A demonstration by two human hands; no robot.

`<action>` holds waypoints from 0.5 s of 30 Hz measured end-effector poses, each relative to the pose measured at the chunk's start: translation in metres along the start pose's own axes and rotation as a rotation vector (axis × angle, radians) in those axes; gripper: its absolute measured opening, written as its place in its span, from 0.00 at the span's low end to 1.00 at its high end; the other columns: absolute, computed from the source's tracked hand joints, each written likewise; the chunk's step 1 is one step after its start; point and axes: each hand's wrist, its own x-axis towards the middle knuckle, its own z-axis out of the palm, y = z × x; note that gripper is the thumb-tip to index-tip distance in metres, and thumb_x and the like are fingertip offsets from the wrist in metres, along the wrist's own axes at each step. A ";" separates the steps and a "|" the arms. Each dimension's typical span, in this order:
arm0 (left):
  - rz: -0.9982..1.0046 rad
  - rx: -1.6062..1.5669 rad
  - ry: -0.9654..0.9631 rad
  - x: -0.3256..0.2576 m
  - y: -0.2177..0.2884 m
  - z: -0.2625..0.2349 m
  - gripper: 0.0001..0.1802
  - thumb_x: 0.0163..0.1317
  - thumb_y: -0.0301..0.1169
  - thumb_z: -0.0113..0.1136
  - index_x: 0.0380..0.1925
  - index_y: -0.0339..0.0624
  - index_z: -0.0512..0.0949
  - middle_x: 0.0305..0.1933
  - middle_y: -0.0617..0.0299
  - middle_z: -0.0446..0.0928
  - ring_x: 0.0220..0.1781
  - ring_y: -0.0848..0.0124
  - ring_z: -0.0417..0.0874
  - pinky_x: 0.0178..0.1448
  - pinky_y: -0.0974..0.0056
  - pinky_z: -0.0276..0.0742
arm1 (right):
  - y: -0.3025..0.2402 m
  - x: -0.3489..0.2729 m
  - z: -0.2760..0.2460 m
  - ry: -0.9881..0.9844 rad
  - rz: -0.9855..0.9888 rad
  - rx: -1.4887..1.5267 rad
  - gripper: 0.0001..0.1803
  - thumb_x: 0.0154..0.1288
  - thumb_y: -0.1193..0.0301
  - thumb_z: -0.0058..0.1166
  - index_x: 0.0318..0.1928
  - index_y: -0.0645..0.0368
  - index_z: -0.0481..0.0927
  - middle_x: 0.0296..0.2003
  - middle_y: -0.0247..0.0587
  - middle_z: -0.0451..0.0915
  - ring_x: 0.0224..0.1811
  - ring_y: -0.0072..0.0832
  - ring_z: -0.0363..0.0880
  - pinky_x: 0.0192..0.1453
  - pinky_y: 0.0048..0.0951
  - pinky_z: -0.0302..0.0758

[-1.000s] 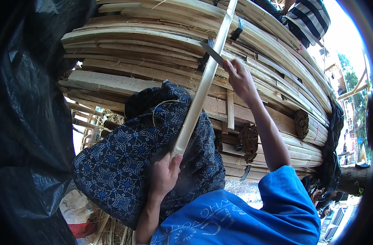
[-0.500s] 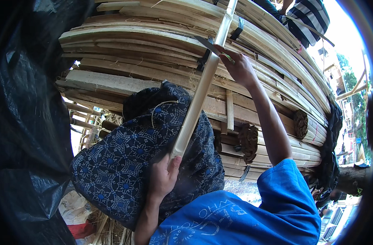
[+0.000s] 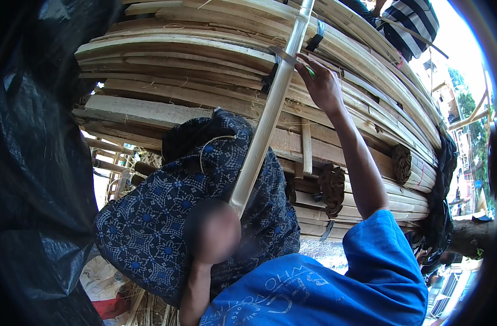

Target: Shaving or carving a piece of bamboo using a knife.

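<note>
A long pale bamboo pole (image 3: 266,122) runs slantwise from the lower middle to the top edge. My left hand (image 3: 211,231), blurred in the picture, grips its lower end, over a dark blue patterned cloth (image 3: 142,228). My right hand (image 3: 320,84) is raised beside the upper part of the pole. It holds a knife whose grey blade (image 3: 284,56) lies against the pole's right side. A bit of green shows at my fingers.
A big stack of split bamboo slats (image 3: 178,70) fills the background, with rolled bundles (image 3: 333,185) tucked in it. Black plastic sheeting (image 3: 36,163) hangs on the left. A person in a striped shirt (image 3: 414,22) is at the top right. Buildings and trees are at the far right.
My right hand has slid the knife up along the pole, away from me. My left hand has kept its grip on the lower end.
</note>
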 end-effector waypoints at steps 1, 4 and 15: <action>-0.013 -0.064 -0.029 0.000 -0.001 -0.001 0.27 0.73 0.54 0.42 0.29 0.40 0.72 0.13 0.69 0.66 0.11 0.84 0.63 0.15 0.76 0.60 | 0.004 0.000 0.000 0.001 0.003 -0.003 0.23 0.70 0.52 0.49 0.61 0.45 0.76 0.40 0.55 0.83 0.45 0.46 0.83 0.46 0.40 0.78; -0.081 -0.233 -0.085 0.001 -0.004 -0.005 0.25 0.74 0.51 0.43 0.29 0.40 0.73 0.14 0.69 0.66 0.12 0.83 0.64 0.16 0.77 0.60 | 0.000 0.003 -0.002 0.049 -0.025 0.070 0.24 0.71 0.52 0.49 0.63 0.43 0.73 0.39 0.54 0.84 0.45 0.44 0.84 0.47 0.40 0.77; -0.027 -0.129 -0.028 0.001 -0.005 0.000 0.26 0.73 0.51 0.43 0.28 0.40 0.73 0.13 0.69 0.66 0.11 0.83 0.63 0.15 0.76 0.60 | 0.009 0.025 0.001 -0.057 0.055 0.098 0.21 0.72 0.55 0.48 0.61 0.45 0.76 0.51 0.51 0.80 0.56 0.44 0.79 0.59 0.40 0.74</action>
